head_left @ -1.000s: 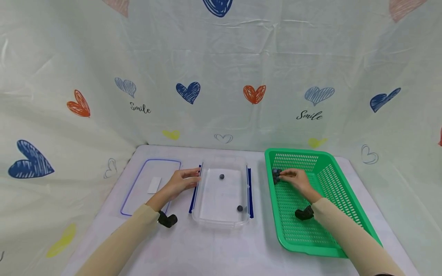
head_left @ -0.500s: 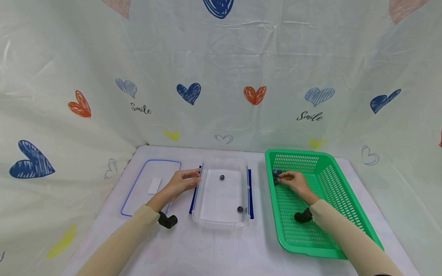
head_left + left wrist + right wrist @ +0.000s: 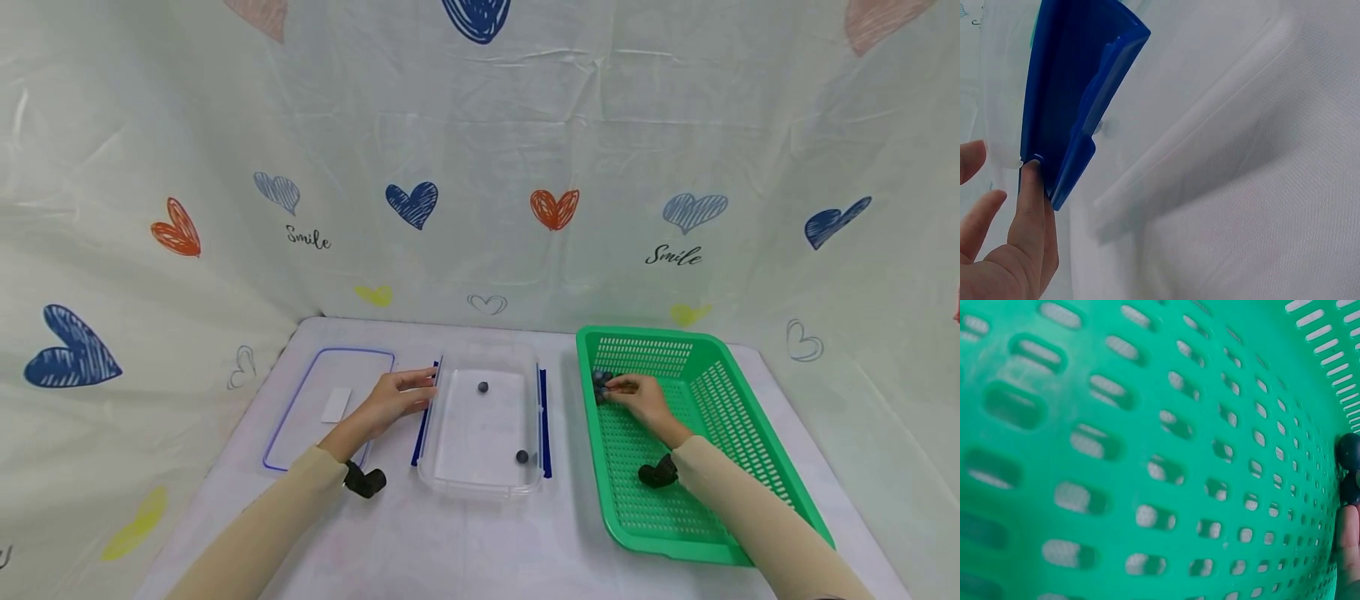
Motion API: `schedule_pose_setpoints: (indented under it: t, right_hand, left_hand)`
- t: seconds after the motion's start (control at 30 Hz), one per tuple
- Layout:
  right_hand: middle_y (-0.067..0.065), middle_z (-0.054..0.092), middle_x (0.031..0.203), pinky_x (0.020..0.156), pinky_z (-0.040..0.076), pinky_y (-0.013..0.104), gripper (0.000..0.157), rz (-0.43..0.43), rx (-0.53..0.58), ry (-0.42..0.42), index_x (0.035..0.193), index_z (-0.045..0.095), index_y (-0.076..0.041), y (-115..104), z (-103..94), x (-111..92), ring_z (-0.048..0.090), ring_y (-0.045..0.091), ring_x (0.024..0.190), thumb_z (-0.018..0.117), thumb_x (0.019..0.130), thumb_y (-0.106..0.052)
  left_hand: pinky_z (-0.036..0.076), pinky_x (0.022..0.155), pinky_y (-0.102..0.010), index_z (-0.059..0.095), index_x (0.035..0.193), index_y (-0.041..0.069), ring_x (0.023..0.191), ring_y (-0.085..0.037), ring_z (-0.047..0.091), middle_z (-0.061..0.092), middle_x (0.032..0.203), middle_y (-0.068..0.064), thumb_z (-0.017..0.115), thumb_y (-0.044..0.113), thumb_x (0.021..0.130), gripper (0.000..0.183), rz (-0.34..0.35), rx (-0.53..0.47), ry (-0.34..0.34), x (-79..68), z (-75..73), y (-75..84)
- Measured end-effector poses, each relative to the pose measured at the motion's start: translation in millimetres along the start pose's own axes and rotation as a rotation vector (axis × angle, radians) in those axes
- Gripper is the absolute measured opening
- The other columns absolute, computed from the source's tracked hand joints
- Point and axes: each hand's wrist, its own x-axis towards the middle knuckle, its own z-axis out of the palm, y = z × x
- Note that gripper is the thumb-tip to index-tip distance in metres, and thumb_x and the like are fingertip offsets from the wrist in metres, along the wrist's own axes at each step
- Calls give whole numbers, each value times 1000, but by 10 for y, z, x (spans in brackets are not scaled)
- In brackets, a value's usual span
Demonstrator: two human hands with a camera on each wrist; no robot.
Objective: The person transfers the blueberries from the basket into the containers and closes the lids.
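Note:
Inside the clear plastic box (image 3: 480,482) lie two blueberries, one blueberry (image 3: 483,387) toward the back and another blueberry (image 3: 522,457) near the front right. My left hand (image 3: 390,402) touches the box's left side with extended fingers. In the left wrist view, a fingertip of that left hand (image 3: 1013,250) rests against the blue latch flap (image 3: 1066,81), which hangs unfastened. My right hand (image 3: 645,402) reaches into the green basket (image 3: 626,500) and pinches at a small cluster of blueberries (image 3: 601,379) by its left wall. At the right wrist view's edge, fingers meet a dark blueberry (image 3: 1350,450).
A clear lid (image 3: 303,417) with a blue rim lies left of the box, a white label (image 3: 336,405) on it. Another blue flap (image 3: 545,425) sticks out on the box's right side. A white sheet printed with hearts (image 3: 480,150) rises behind the table.
The right hand has shifted very slightly at the cluster of blueberries, its fingers drawing closer together. The left hand stays at the box's side.

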Motion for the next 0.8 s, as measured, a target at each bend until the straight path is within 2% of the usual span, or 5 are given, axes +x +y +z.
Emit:
schedule_pose_setpoints:
  t: [0.2,0.33,0.6,0.8]
  right_hand:
    - [24,68,108,72,59,26,18,-1,21,-10,106,71,8,-13,-8,-20,68,22,92,72,92,-3]
    - [24,68,108,72,58,26,19,-7,12,-13,106,71,9,-30,-32,-25,68,25,92,71,92,-3]
    - [26,66,113,82,59,45,24,7,-38,0,109,70,9,-137,-130,-52,64,40,104,71,93,-8]
    - [25,66,116,87,58,49,28,34,-54,43,111,70,8,-242,-203,-20,63,42,109,72,94,-14]
  left_hand:
    - [56,94,-31,54,142,2,113,-22,63,54,137,-24,70,9,95,50,0,15,4,1,4,3]
    - [56,93,-30,54,142,2,113,-22,63,53,137,-24,69,9,95,50,2,12,-3,-1,-2,11]
    - [55,94,-31,52,143,0,114,-24,62,54,136,-24,69,8,95,51,5,15,-7,-4,-9,2]
    - [55,95,-31,52,144,1,118,-26,61,53,137,-24,68,9,96,51,7,32,-7,-3,-4,8]
